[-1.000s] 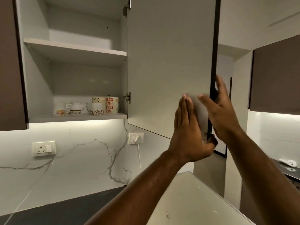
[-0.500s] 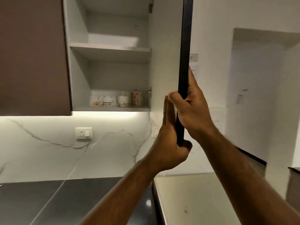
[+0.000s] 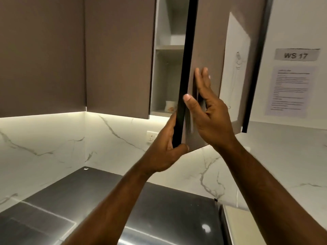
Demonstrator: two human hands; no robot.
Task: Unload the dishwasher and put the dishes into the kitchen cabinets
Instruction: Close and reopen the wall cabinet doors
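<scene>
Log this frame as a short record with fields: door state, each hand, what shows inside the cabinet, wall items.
Cabinet door: ajar, a narrow gap shows the inside
Left hand: grips the door's dark edge near its bottom corner
Right hand: straight fingers flat on the door's brown outer face, thumb against the edge
Inside: one patterned cup on the lower shelf; the rest hidden by the door
Wall: sign reading WS 17 above a printed sheet; socket on the marble backsplash
Dishes in hands: none

Our single head-worn view faces forward, close: cabinet door (image 3: 207,41) at 12 o'clock, countertop (image 3: 159,200) at 6.
</scene>
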